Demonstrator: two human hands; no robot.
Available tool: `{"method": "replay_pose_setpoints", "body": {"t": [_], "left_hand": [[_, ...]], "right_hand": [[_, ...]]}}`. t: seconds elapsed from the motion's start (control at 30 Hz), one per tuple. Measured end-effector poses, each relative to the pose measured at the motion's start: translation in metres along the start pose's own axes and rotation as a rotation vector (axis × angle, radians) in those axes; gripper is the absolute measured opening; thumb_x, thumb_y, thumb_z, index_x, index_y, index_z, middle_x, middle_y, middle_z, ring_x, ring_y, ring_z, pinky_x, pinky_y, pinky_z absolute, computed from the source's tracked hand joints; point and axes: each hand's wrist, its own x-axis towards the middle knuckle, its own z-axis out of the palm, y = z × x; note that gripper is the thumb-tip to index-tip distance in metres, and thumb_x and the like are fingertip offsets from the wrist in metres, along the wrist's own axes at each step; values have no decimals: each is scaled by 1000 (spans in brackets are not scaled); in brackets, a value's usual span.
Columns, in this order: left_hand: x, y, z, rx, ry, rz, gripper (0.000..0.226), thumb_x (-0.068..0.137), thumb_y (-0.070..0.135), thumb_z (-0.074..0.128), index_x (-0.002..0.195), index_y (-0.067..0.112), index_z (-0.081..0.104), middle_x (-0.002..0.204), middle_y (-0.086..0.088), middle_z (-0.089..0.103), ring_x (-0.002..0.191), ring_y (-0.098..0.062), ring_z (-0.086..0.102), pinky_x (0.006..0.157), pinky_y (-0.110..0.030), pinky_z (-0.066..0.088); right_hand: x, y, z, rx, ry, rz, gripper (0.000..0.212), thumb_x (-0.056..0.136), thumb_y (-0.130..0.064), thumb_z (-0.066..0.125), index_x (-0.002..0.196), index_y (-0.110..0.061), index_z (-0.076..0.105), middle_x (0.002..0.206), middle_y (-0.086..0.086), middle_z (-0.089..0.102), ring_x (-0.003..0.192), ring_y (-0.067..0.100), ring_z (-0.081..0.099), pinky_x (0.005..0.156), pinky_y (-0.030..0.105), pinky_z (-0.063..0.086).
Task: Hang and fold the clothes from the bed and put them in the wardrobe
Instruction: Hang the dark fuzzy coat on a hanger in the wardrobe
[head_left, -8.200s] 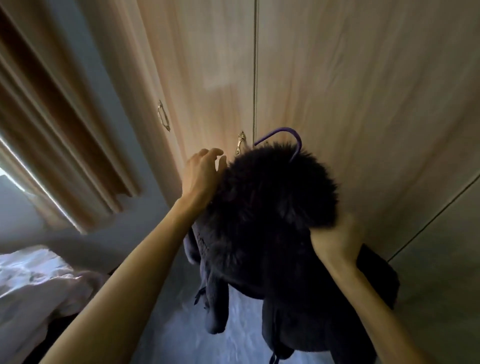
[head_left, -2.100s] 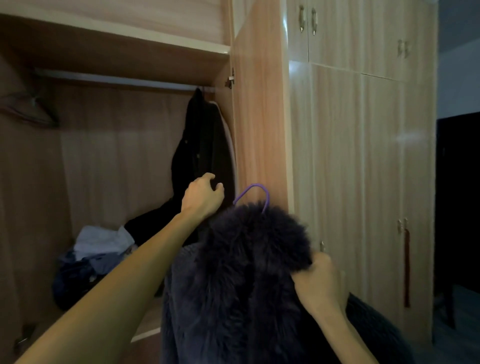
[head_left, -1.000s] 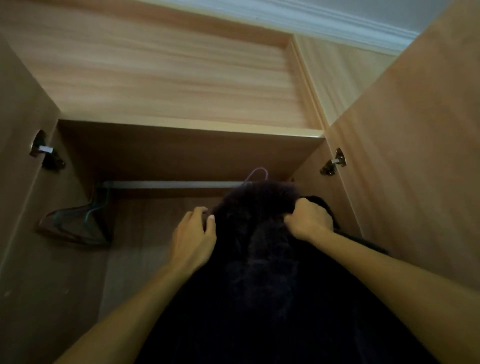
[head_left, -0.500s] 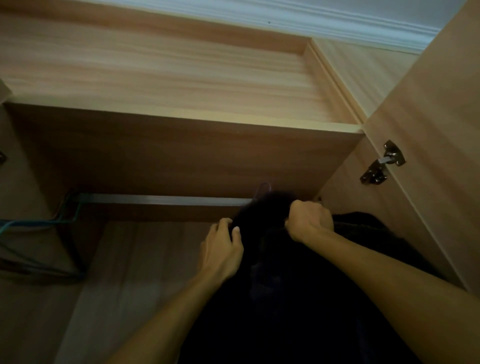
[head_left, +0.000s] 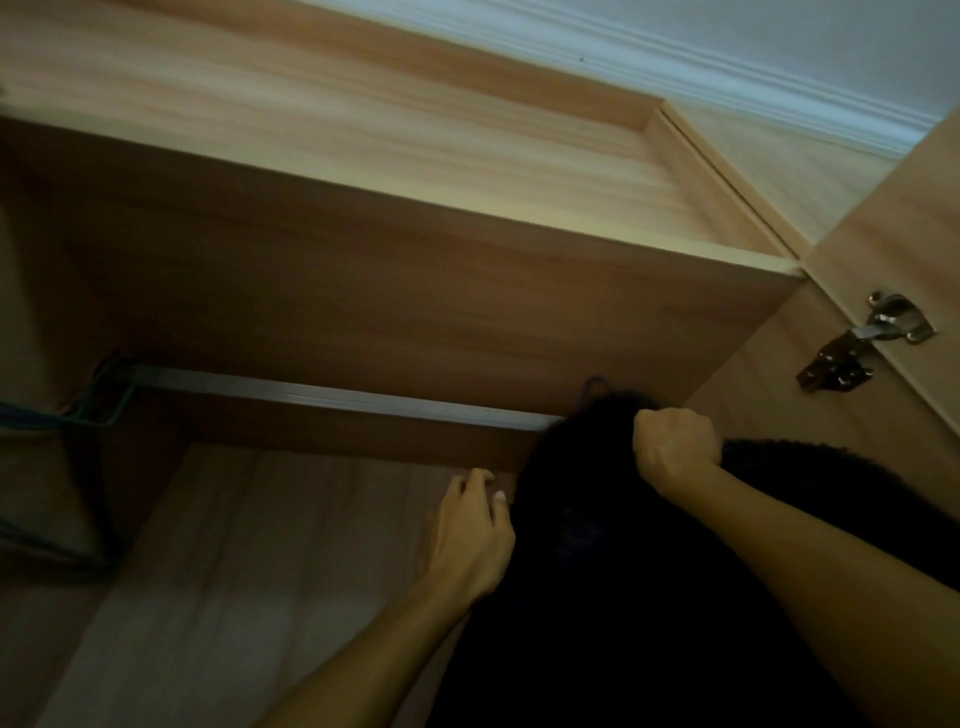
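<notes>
I look up into the open wardrobe. A dark furry coat (head_left: 597, 561) hangs from a purple hanger whose hook (head_left: 595, 387) sits at the metal rail (head_left: 337, 397), near its right end. My right hand (head_left: 672, 441) is a fist gripping the coat's furry collar just below the rail. My left hand (head_left: 470, 530) rests against the coat's left edge, fingers curled on the fabric. Most of the hanger is hidden by the fur.
Empty blue-green hangers (head_left: 62, 415) hang at the rail's far left. A wooden shelf (head_left: 415, 244) runs above the rail. The open right door (head_left: 909, 260) with its metal hinge (head_left: 862, 343) stands close to my right arm.
The coat and both hands have shifted right along the rail toward the wardrobe's side wall. My left hand has slipped lower on the coat's edge. The view has swung left.
</notes>
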Motion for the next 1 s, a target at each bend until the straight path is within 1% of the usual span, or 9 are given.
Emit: {"method": "replay_pose_setpoints", "body": {"t": [0.1,0.3,0.4,0.6,0.67,0.73,0.8,0.9,1.0], "left_hand": [[-1,-18,3,11,-16,-1,31,100,27,34,126,17,47,126,-4,48,110,-19,49,93,-30,40],[-9,-42,8,-5,-11,20,31,100,27,34,126,18,48,124,-1,50,107,-15,51,88,-25,40],[-15,-53,8,-1,-17,50,31,99,27,34,125,20,49,122,2,50,105,-13,52,88,-25,41],[-15,-72,9,-6,7,23,29,98,27,37,123,21,51,123,1,52,107,-15,53,93,-29,42],[-16,-73,10,-25,8,19,29,98,28,37,123,21,51,123,3,52,108,-14,53,92,-27,42],[-18,-73,11,-54,0,18,29,98,29,37,122,22,51,123,4,52,107,-12,52,92,-26,42],[-22,-74,13,-67,-9,23,28,98,29,38,121,22,52,123,4,52,107,-13,53,93,-27,42],[-27,-75,16,-81,-6,4,28,97,28,40,121,20,53,125,0,53,111,-18,53,95,-30,42],[-36,-73,18,-124,-27,-15,28,97,28,41,121,20,53,126,-1,53,111,-18,53,95,-31,43]], "right_hand": [[3,2,8,0,-1,25,19,91,-5,47,91,-12,65,94,6,68,88,26,64,63,29,43],[4,-2,15,-43,77,87,24,91,-7,45,94,-15,68,97,4,69,90,23,66,64,27,42],[3,-7,19,-41,79,145,26,92,-10,43,98,-16,68,106,5,69,98,24,65,68,25,41],[3,-30,31,-55,76,108,26,93,-9,44,97,-16,68,104,3,69,95,21,65,68,25,43],[0,-46,44,-64,28,53,23,94,-10,45,91,-17,67,101,2,69,91,19,66,65,25,42],[-6,-54,53,-63,-17,18,23,95,-12,46,77,-19,58,96,0,69,85,17,65,58,25,39],[-9,-51,56,-78,-7,13,25,96,-13,45,72,-19,52,87,-1,67,76,16,63,52,25,36],[-16,-43,55,-125,30,29,34,95,-13,45,62,-19,43,63,-4,49,53,13,45,45,24,29],[-25,-43,51,-141,24,16,37,96,-10,44,60,-18,38,57,-3,40,47,13,36,44,24,25]]}}
